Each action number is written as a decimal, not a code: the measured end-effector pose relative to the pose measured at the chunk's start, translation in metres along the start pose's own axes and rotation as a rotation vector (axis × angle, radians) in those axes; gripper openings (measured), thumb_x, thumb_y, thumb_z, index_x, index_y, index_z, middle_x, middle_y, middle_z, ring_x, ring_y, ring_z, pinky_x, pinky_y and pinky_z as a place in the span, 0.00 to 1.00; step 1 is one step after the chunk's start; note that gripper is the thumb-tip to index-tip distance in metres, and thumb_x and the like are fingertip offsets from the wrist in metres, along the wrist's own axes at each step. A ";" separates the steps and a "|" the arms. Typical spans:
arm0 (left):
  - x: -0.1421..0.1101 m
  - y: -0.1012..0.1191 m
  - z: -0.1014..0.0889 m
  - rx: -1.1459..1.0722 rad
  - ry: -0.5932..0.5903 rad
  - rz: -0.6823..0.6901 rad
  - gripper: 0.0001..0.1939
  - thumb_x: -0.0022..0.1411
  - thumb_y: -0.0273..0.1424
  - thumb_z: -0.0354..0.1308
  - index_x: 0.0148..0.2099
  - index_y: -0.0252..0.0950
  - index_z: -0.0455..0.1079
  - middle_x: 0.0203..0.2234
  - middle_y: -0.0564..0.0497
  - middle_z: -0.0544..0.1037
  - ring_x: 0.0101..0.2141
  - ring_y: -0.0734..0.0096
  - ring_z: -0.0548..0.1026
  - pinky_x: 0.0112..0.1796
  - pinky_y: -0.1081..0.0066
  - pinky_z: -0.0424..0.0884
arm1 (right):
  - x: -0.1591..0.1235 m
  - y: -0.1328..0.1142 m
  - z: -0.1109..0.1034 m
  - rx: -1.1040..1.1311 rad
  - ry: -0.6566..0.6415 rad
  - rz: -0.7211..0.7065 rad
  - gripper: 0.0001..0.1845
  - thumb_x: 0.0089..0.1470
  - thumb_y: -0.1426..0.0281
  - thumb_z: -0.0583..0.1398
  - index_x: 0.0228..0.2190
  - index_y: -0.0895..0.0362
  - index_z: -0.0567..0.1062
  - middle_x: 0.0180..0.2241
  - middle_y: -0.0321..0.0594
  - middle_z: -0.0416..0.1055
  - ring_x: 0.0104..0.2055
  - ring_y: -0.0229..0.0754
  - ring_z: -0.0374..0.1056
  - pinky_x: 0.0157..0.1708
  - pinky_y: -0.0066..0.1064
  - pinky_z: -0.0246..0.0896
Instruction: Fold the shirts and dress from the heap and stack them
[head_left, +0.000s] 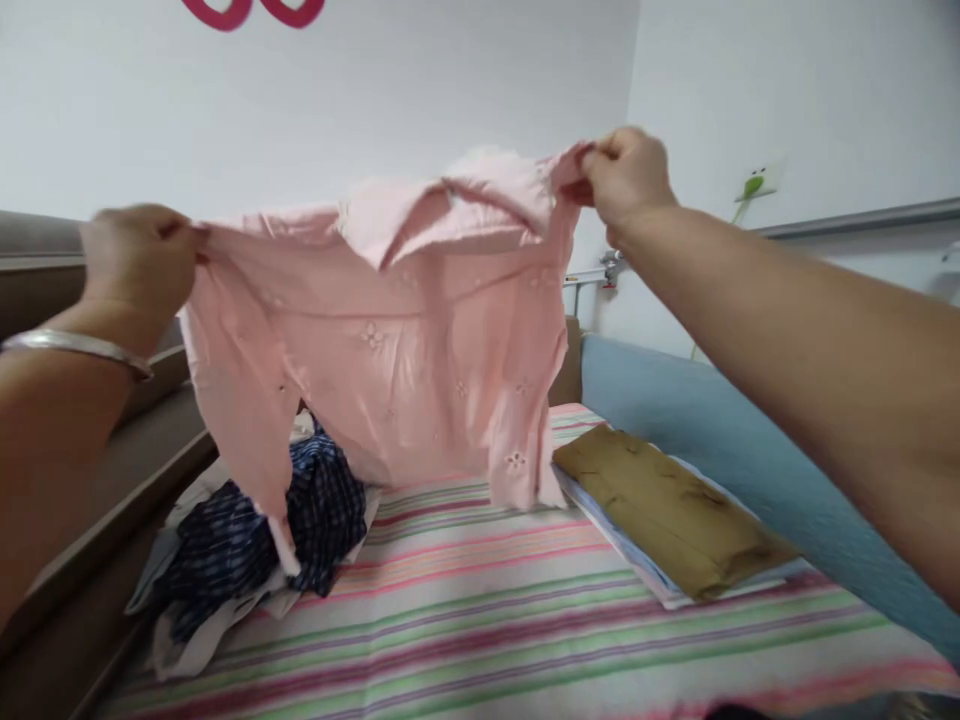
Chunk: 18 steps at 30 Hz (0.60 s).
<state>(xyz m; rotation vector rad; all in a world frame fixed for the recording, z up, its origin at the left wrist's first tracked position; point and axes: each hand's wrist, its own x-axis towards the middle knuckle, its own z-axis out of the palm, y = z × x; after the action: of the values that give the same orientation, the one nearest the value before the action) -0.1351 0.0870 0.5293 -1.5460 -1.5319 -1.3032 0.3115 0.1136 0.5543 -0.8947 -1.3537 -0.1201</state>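
I hold a pale pink collared shirt (390, 340) with small embroidered flowers up in the air, spread wide above the bed. My left hand (139, 262), with a silver bangle on the wrist, is closed on the shirt's left shoulder. My right hand (626, 178) pinches the right shoulder near the collar. The sleeves and hem hang down freely, and one sleeve reaches the heap of clothes below.
A striped sheet (480, 620) covers the bed. A heap of unfolded clothes with a dark blue checked garment (240, 540) lies at the left. A folded olive-brown garment (667, 510) tops a small stack at the right, beside a blue cover (720, 440). A brown headboard (90, 490) runs along the left.
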 end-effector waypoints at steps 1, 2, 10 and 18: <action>0.002 0.003 -0.006 0.002 0.039 0.027 0.29 0.59 0.41 0.42 0.46 0.19 0.69 0.32 0.55 0.71 0.41 0.71 0.70 0.42 0.66 0.60 | 0.000 -0.009 -0.005 0.007 0.081 -0.001 0.07 0.60 0.73 0.51 0.37 0.66 0.63 0.37 0.43 0.70 0.30 0.28 0.66 0.36 0.31 0.63; 0.000 0.005 -0.011 0.003 0.074 0.057 0.28 0.60 0.41 0.42 0.46 0.20 0.69 0.32 0.55 0.72 0.42 0.70 0.70 0.43 0.65 0.60 | -0.004 -0.017 -0.011 0.014 0.145 -0.007 0.07 0.59 0.73 0.52 0.37 0.66 0.63 0.37 0.43 0.69 0.30 0.29 0.66 0.36 0.31 0.64; -0.151 -0.040 -0.024 0.044 -0.068 0.207 0.17 0.61 0.37 0.44 0.42 0.35 0.70 0.40 0.47 0.74 0.45 0.61 0.71 0.48 0.63 0.65 | -0.189 -0.010 -0.074 -0.267 -0.131 -0.086 0.04 0.53 0.72 0.55 0.29 0.56 0.70 0.28 0.35 0.69 0.35 0.38 0.65 0.41 0.34 0.61; -0.404 -0.148 0.037 -0.251 -0.536 0.214 0.13 0.56 0.43 0.52 0.40 0.47 0.74 0.38 0.50 0.78 0.42 0.59 0.75 0.45 0.62 0.72 | -0.430 0.091 -0.101 -0.192 -0.628 0.171 0.07 0.55 0.67 0.52 0.31 0.54 0.70 0.33 0.41 0.71 0.38 0.44 0.67 0.39 0.34 0.63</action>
<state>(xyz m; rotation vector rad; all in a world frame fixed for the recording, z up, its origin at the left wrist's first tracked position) -0.2108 -0.0086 0.1150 -2.2905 -1.4833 -1.0357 0.3290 -0.0630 0.1395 -1.2702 -1.8558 0.1826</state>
